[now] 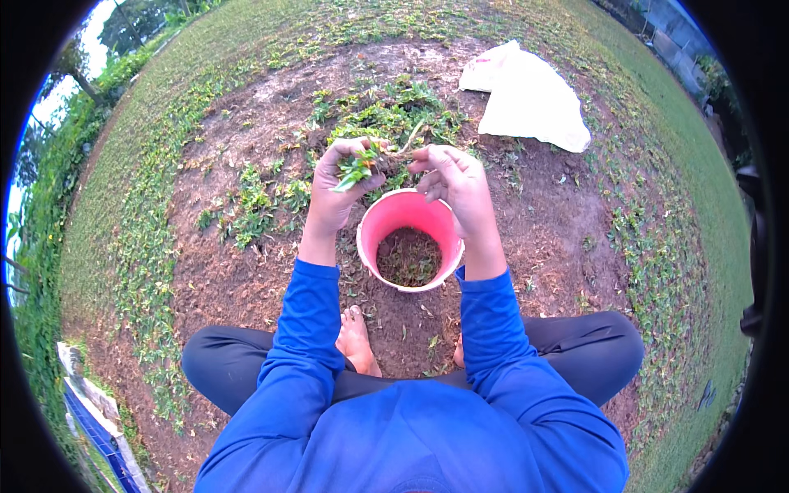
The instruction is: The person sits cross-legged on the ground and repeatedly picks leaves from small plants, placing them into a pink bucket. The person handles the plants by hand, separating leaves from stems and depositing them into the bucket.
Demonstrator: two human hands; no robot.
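My left hand (340, 179), soiled at the fingers, grips a small tuft of green leafy plant (354, 171) with dark soil about its base. A pale stem or runner (412, 137) stretches from that tuft toward my right hand (453, 177). The right fingers are bent close to the stem; whether they pinch it I cannot tell. Both hands are raised over the far rim of a pink plastic bucket (385, 215). Soil and plant scraps (408, 256) cover the bucket's bottom. The bucket stands on the ground in front of my bare feet.
Beyond the hands lies a heap of leafy plants (400, 111) on brown soil (542, 209). A white sack (533, 98) rests at the far right. Low plants (256, 203) grow in patches to the left. Grass (672, 154) surrounds the soil, with a block wall (672, 43) at the upper right.
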